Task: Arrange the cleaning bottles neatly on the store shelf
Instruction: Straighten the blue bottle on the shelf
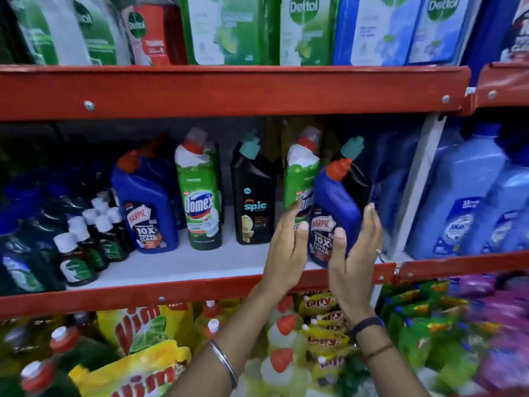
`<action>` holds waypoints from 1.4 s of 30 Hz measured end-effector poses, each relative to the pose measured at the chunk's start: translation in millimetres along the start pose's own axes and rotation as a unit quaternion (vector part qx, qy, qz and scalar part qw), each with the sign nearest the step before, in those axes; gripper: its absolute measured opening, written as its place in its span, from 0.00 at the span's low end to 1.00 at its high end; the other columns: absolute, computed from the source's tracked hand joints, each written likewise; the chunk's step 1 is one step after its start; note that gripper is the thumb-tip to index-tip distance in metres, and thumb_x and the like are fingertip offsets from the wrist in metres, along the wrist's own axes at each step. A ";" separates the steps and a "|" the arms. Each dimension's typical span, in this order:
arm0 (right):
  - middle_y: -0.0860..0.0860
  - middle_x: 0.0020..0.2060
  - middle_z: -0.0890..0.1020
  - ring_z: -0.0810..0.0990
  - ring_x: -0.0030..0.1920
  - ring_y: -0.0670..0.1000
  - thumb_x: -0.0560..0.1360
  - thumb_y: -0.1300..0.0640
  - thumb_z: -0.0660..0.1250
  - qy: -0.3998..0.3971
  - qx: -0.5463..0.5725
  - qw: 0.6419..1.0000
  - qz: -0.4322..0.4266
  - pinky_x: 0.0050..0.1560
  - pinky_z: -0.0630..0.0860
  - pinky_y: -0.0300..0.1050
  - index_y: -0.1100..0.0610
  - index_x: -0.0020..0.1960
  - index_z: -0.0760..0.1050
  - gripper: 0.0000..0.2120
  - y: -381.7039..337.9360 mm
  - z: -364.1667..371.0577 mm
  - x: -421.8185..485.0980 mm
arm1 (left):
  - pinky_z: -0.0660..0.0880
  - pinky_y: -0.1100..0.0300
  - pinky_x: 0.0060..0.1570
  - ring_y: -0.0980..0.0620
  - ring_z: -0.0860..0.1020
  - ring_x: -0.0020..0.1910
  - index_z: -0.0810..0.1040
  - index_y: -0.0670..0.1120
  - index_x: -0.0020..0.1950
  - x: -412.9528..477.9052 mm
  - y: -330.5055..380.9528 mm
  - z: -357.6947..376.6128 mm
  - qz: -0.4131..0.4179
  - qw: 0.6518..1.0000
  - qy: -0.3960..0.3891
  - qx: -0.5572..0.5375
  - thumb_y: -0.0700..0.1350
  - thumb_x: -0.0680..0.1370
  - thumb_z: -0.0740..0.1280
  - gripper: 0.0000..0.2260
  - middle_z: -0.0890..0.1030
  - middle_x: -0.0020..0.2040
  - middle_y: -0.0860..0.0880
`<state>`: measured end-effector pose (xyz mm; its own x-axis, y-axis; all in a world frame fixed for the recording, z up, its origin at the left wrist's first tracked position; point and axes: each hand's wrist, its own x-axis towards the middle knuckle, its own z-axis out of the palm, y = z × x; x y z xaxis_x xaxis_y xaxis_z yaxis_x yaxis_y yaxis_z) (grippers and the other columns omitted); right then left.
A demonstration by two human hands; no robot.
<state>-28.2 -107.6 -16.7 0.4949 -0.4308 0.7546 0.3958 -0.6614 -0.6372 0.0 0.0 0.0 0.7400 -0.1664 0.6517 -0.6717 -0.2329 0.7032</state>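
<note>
A blue Harpic bottle with a red cap stands tilted at the right of the white middle shelf. My right hand cups its right side and front, and my left hand presses its left side. Behind it stand a green Domex bottle and a black bottle with a teal cap, both partly hidden. Further left in a row stand a black Spic bottle, another Domex bottle and another Harpic bottle.
Several small dark bottles with white caps crowd the shelf's left part. Large light-blue bottles fill the bay to the right. Dettol refill packs line the shelf above. Yellow Vim packs and red-capped bottles sit below.
</note>
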 end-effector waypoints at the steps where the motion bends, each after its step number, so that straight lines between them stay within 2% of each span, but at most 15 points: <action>1: 0.50 0.74 0.58 0.52 0.74 0.40 0.78 0.45 0.51 -0.003 0.003 1.000 0.024 0.74 0.52 0.44 0.54 0.75 0.52 0.28 2.8 0.0 -1.5 | 0.61 0.73 0.65 0.64 0.67 0.66 0.64 0.48 0.72 1.9 -1.6 3.1 -0.031 0.999 0.000 -0.015 0.45 0.82 0.54 0.18 0.69 0.67 0.56; 3: 0.54 0.74 0.59 0.55 0.74 0.47 0.78 0.43 0.51 -0.026 -0.003 0.998 0.063 0.73 0.54 0.44 0.55 0.75 0.52 0.30 11.7 2.2 -3.8 | 0.62 0.79 0.59 0.70 0.69 0.60 0.64 0.48 0.72 5.5 -4.7 9.4 -0.079 0.997 -0.005 -0.021 0.46 0.82 0.55 0.18 0.70 0.65 0.57; 6: 0.59 0.71 0.62 0.59 0.71 0.51 0.78 0.46 0.57 -0.069 -0.006 0.995 0.079 0.67 0.53 0.33 0.58 0.74 0.53 0.30 22.1 2.1 -6.4 | 0.62 0.83 0.53 0.78 0.70 0.53 0.65 0.46 0.71 12.2 -8.2 17.0 -0.106 0.994 -0.024 -0.022 0.44 0.82 0.55 0.17 0.72 0.61 0.58; 10: 0.59 0.65 0.69 0.64 0.61 0.44 0.76 0.56 0.65 -0.110 -0.011 0.991 0.073 0.56 0.54 0.19 0.61 0.72 0.60 0.28 33.4 -3.7 0.6 | 0.69 0.67 0.61 0.57 0.74 0.61 0.66 0.47 0.71 20.6 -13.7 23.7 -0.118 0.991 -0.065 -0.027 0.46 0.81 0.54 0.18 0.75 0.65 0.50; 12: 0.57 0.63 0.73 0.68 0.59 0.42 0.75 0.55 0.68 -0.119 -0.003 0.990 0.075 0.56 0.61 0.22 0.59 0.69 0.64 0.26 38.3 -6.3 4.4 | 0.67 0.70 0.61 0.56 0.71 0.62 0.64 0.47 0.72 22.6 -13.9 24.0 -0.123 0.989 -0.080 -0.010 0.42 0.82 0.55 0.18 0.73 0.66 0.51; 15: 0.53 0.59 0.78 0.77 0.57 0.50 0.72 0.51 0.71 -0.141 0.032 0.984 0.109 0.57 0.75 0.45 0.55 0.67 0.68 0.26 45.6 -11.1 10.5 | 0.73 0.53 0.64 0.49 0.75 0.63 0.66 0.47 0.70 24.9 -16.2 22.2 -0.123 0.989 -0.084 0.006 0.39 0.79 0.58 0.19 0.75 0.66 0.45; 16: 0.53 0.58 0.80 0.79 0.55 0.49 0.71 0.52 0.72 -0.144 0.051 0.981 0.119 0.55 0.78 0.48 0.54 0.65 0.69 0.25 45.7 -14.0 12.2 | 0.75 0.48 0.62 0.47 0.76 0.62 0.66 0.47 0.69 24.0 -14.9 20.8 -0.123 0.989 -0.082 0.013 0.39 0.79 0.59 0.19 0.76 0.65 0.43; 18: 0.50 0.54 0.82 0.81 0.52 0.43 0.70 0.54 0.73 -0.150 0.094 0.975 0.132 0.52 0.79 0.44 0.51 0.63 0.72 0.23 43.9 -19.9 14.3 | 0.77 0.47 0.59 0.47 0.77 0.60 0.67 0.47 0.69 20.0 -14.5 16.9 -0.125 0.989 -0.071 0.014 0.39 0.78 0.61 0.19 0.77 0.63 0.44; 20: 0.46 0.53 0.81 0.81 0.52 0.41 0.69 0.56 0.73 -0.159 0.117 0.971 0.138 0.53 0.79 0.43 0.48 0.62 0.71 0.23 40.3 -23.5 14.6 | 0.79 0.50 0.57 0.49 0.78 0.60 0.67 0.47 0.68 13.8 -14.8 12.9 -0.125 0.991 -0.057 0.004 0.39 0.78 0.63 0.19 0.77 0.63 0.45; 22: 0.44 0.53 0.81 0.81 0.53 0.44 0.69 0.58 0.74 -0.165 0.129 0.967 0.146 0.55 0.79 0.48 0.49 0.62 0.72 0.24 35.8 -23.5 12.5 | 0.80 0.59 0.52 0.53 0.78 0.58 0.68 0.47 0.68 7.9 -14.0 7.2 -0.130 0.991 -0.039 -0.019 0.37 0.78 0.63 0.19 0.78 0.61 0.46; 25: 0.46 0.54 0.82 0.81 0.54 0.46 0.68 0.58 0.74 -0.166 0.149 0.964 0.146 0.55 0.80 0.54 0.51 0.63 0.72 0.25 22.8 -19.1 6.6 | 0.77 0.72 0.44 0.67 0.78 0.51 0.70 0.48 0.65 1.0 -8.7 -8.3 -0.133 0.990 -0.007 -0.049 0.35 0.77 0.63 0.18 0.78 0.55 0.54; 31: 0.49 0.54 0.83 0.81 0.55 0.45 0.68 0.59 0.74 -0.187 0.210 0.950 0.133 0.54 0.80 0.52 0.51 0.62 0.73 0.25 -24.9 9.6 -3.5 | 0.75 0.72 0.47 0.68 0.78 0.50 0.71 0.52 0.60 -11.1 5.5 -68.6 -0.109 0.990 0.067 -0.063 0.33 0.76 0.64 0.17 0.78 0.54 0.55; 35: 0.51 0.56 0.83 0.82 0.55 0.45 0.68 0.63 0.73 -0.222 0.254 0.933 0.129 0.55 0.80 0.46 0.55 0.64 0.73 0.25 -61.0 43.9 -16.1 | 0.78 0.69 0.48 0.66 0.78 0.51 0.71 0.53 0.60 -24.0 4.6 -117.0 -0.120 0.984 0.116 -0.056 0.35 0.77 0.64 0.17 0.79 0.54 0.55; 38: 0.46 0.53 0.83 0.81 0.52 0.39 0.68 0.64 0.73 -0.256 0.272 0.919 0.128 0.51 0.78 0.35 0.52 0.63 0.72 0.25 -86.1 70.9 -29.0 | 0.74 0.76 0.42 0.70 0.77 0.49 0.72 0.52 0.61 -35.7 -0.8 -152.6 -0.126 0.979 0.161 -0.027 0.36 0.77 0.65 0.16 0.78 0.52 0.57; 42: 0.41 0.50 0.81 0.80 0.49 0.34 0.68 0.63 0.73 -0.289 0.284 0.907 0.113 0.48 0.76 0.30 0.54 0.63 0.71 0.25 -117.9 102.5 -43.9 | 0.74 0.76 0.42 0.63 0.76 0.54 0.72 0.49 0.66 -48.5 -10.2 -196.4 -0.135 0.971 0.197 0.005 0.39 0.78 0.65 0.17 0.78 0.55 0.56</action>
<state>-17.3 52.3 9.3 0.8712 -0.0144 0.4906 0.4868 -0.1031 -0.8674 -35.9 198.7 17.0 0.8173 0.2812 0.5030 -0.4528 -0.2265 0.8624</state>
